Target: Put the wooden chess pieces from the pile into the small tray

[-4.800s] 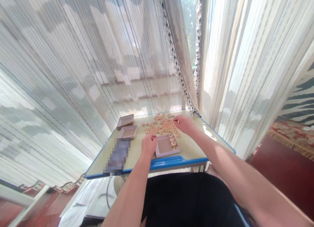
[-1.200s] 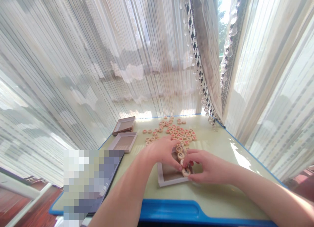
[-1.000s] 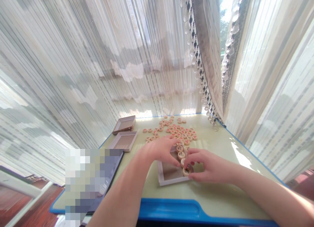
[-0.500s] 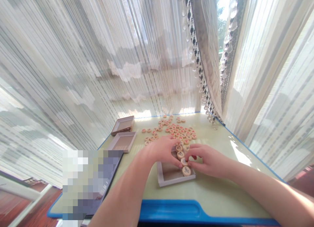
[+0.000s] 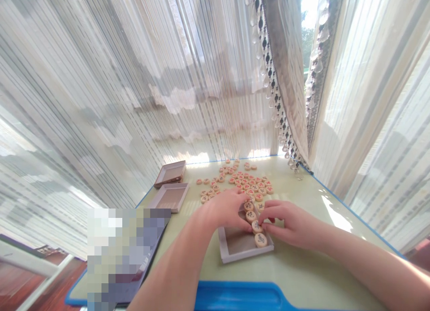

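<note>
An open shallow cardboard box (image 5: 247, 256) lies before me on the table. Along its right side runs a row of round wooden Chinese chess pieces with dark characters, among them a front chess piece (image 5: 261, 240). My left hand (image 5: 225, 208) arches over the box, thumb and fingers apart, the thumb beside the row and the fingertips near its far end. From the right, my right hand (image 5: 287, 219) has curled fingers, with thumb and index at the edge of the second chess piece from the front (image 5: 257, 226). One loose chess piece (image 5: 261, 206) lies just beyond those fingers.
Many pieces with red or dark characters, such as a red chess piece (image 5: 258, 197), are scattered behind the box. An empty box tray (image 5: 184, 198) and another box (image 5: 185, 170) are at the left. A blurred dark flat object (image 5: 156, 237) lies nearer. Curtains (image 5: 201, 78) surround the table.
The table scene has shifted slightly down and right in view. Both hands keep nearly the same places around the row; no piece has clearly changed position.
</note>
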Demonstrator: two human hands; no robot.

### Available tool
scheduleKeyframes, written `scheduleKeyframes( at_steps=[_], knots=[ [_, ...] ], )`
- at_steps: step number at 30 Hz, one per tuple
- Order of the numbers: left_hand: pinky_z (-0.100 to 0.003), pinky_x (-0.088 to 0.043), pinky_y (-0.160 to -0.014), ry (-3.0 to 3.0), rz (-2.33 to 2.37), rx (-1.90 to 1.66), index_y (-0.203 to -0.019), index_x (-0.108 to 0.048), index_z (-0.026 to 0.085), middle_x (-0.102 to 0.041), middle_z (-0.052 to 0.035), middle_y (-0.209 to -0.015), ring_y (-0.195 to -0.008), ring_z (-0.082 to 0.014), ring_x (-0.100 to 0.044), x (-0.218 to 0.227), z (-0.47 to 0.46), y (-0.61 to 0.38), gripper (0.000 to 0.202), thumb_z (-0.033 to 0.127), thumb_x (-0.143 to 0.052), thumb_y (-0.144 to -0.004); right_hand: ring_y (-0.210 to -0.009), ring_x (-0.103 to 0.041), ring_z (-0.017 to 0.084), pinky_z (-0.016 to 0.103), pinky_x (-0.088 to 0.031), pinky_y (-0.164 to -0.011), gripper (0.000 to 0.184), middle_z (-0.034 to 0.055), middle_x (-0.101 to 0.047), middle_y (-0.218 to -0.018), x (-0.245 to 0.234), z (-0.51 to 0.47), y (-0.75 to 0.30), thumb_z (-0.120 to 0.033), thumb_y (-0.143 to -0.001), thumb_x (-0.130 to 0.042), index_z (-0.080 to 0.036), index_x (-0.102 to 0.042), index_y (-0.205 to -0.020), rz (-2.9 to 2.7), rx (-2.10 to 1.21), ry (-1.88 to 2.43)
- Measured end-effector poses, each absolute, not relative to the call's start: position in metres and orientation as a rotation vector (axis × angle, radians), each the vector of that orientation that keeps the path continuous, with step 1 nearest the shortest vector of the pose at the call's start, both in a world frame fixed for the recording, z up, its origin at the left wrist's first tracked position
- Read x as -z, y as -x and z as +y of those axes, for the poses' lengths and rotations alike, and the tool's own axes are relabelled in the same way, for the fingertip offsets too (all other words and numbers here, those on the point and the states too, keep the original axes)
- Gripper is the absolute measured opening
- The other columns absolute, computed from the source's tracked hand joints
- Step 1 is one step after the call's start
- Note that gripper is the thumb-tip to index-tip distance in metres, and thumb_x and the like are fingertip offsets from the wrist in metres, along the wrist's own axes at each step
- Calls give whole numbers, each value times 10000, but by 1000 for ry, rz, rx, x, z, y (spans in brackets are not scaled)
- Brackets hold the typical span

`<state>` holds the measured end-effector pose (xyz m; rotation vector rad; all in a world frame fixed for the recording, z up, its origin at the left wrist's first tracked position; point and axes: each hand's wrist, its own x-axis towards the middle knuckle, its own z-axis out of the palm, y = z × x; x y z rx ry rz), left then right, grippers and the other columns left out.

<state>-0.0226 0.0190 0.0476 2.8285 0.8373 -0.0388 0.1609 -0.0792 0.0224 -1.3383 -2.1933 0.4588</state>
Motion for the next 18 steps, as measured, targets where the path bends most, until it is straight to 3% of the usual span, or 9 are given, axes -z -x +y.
scheduleKeyframes(
  at_steps=[8,15,18],
  knots=[
    [-301,-438,-783,-2841,836,61,-1062,-530,242,-532,-47,-1067,-911,-224,-539,-50,19,23,644,593,-669,-540,-689,-523,129,244,-400,-642,166,18,-574,-749,-25,-80,-159,-155,-758,-500,-203,-653,-799,-2184,-472,1350],
    [-298,-446,-742,-2855,870,51,-995,-551,237,-546,-44,-1025,-884,-223,-548,-50,18,24,556,572,-660,-565,-698,-522,138,252,-398,-645,166,17,-562,-744,-22,-79,-160,-222,-802,-488,-216,-648,-845,-2147,-453,1392],
    [-297,-446,-778,-2814,883,83,-1053,-536,248,-539,-41,-1074,-924,-222,-545,-53,17,26,544,513,-666,-596,-704,-521,143,255,-398,-644,179,20,-558,-745,-20,-78,-160,-232,-812,-474,-220,-646,-861,-2141,-438,1409]
  ],
)
